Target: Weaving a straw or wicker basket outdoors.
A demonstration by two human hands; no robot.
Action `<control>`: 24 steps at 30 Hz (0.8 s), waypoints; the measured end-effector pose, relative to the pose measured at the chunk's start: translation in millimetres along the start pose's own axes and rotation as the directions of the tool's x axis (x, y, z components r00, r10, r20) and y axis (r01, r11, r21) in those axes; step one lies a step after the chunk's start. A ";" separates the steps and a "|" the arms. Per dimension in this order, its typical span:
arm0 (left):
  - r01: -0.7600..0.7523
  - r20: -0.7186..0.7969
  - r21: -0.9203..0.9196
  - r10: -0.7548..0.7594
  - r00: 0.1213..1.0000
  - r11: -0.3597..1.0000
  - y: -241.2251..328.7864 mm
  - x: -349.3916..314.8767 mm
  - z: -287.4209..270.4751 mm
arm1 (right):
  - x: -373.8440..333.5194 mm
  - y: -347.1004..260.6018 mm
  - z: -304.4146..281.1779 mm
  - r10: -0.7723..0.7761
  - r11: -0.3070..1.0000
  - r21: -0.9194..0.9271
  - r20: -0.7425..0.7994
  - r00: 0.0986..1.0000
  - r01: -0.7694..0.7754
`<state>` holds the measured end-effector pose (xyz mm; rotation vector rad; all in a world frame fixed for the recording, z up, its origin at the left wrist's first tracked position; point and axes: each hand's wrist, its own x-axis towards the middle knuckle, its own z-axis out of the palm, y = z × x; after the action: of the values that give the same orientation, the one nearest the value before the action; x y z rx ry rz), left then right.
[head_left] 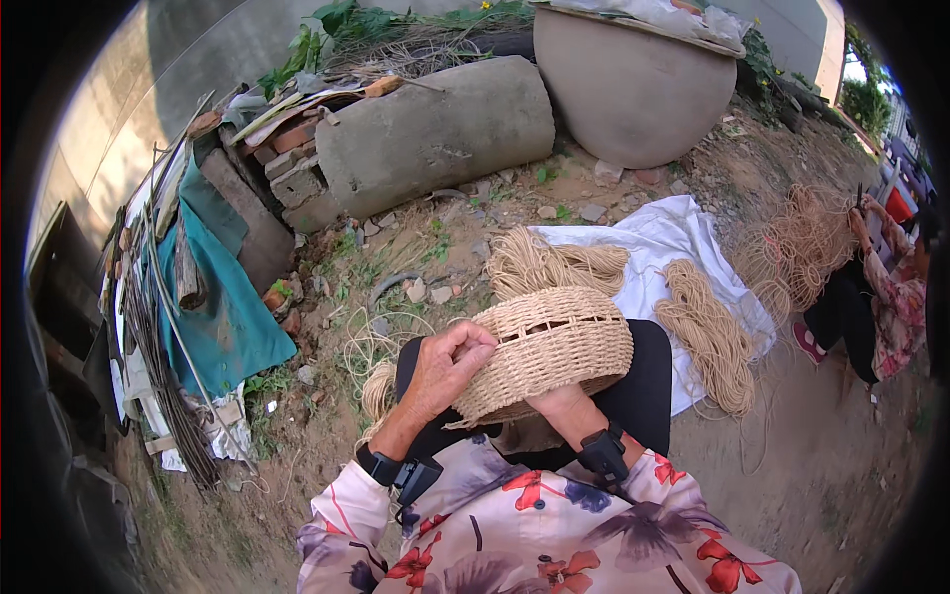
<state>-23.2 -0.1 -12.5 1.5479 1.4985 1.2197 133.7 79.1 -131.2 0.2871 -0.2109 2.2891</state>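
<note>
Dirt yard, white cloth (683,233): round tan woven-rope basket (554,346) on lap, long axis sideways; left hand (440,371) pinching rim, right hand (564,404) cupped beneath.

Both hands (500,381) hold a woven straw basket (549,348) on the lap.

Basket held on the lap, rope bundles laid ahead

A woven basket (549,346) is held on the lap between the left hand (445,368), set on its left rim, and the right hand (562,404), placed beneath it. Behind it, rope bundles (705,332) are laid on a cloth sheet (663,233). Further back, a concrete cylinder (435,134) is placed left of a large round jar (633,84). A tarp (223,307) is spread at the left; another person (881,297) is seated at the right.
</note>
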 end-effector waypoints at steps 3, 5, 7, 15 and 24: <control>-0.196 -0.061 0.141 0.206 0.977 0.970 7.8 0.1 3.4 | -1.3 -1.1 1.6 -0.009 0.999 0.031 -0.146 0.989 0.013; -0.277 -0.081 0.253 0.305 0.949 0.927 11.6 1.8 5.3 | -0.4 -2.1 1.4 0.010 1.000 0.024 -0.111 0.994 -0.008; -0.344 -0.063 0.363 0.391 0.918 0.866 14.5 4.0 5.2 | 0.7 -3.5 1.6 0.003 1.000 -0.025 -0.082 0.997 -0.005; -0.446 0.143 0.660 0.481 0.865 0.605 32.0 9.9 -0.3 | 2.4 -4.1 11.1 0.030 0.997 -0.062 -0.155 0.988 -0.040; -0.422 0.265 0.688 0.337 0.903 0.591 61.0 18.0 5.9 | -0.9 5.8 -23.0 0.024 0.987 -0.151 -0.142 0.990 -0.045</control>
<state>3.3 10.4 44.6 2.5454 1.7485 0.7120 126.8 80.2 -153.9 0.0434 -0.3211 2.3013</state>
